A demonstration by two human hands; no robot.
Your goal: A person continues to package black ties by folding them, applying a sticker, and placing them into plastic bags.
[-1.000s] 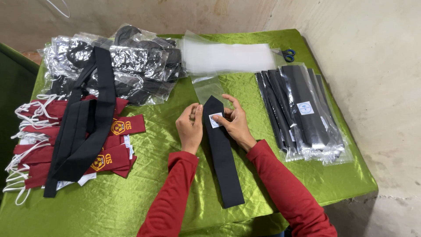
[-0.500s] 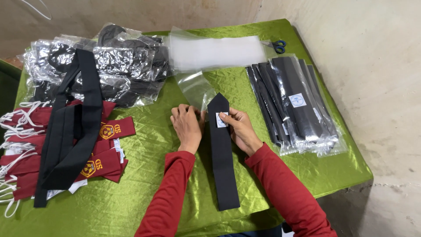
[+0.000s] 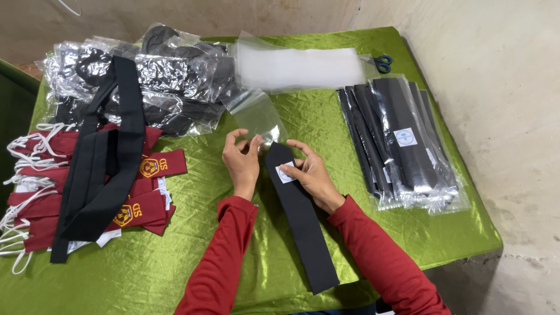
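- The black tie (image 3: 300,221) lies lengthways in the middle of the green cloth (image 3: 326,122), its narrow far end up between the two hands and its wide end running toward the near edge of the table.
- The right hand (image 3: 312,172) presses on the tie's far end, its thumb set on a small white label (image 3: 285,173) and its fingers curled down at the tie's right edge.
- The left hand (image 3: 242,160) has thumb and fingertips pinched together at the mouth of a clear plastic sleeve (image 3: 256,114), which lies just beyond the tie's tip and slants away to the far left.
- As I see it, the fiddly part is the sleeve's mouth: the film looks thin and clingy, so the pinch should part the two layers fully before the tie's tip goes near.
- The sleeve sits at an angle to the tie; squaring the two in one line would likely save the fabric from bunching at the opening.
- Keeping the label flat under the thumb should stop it peeling or folding.
- To the right lies a stack of bagged black ties (image 3: 402,140), to the far middle a pile of empty sleeves (image 3: 300,67) with blue-handled scissors (image 3: 382,61) beside it, and on the left maroon ties (image 3: 143,186) under loose black ones (image 3: 105,175).
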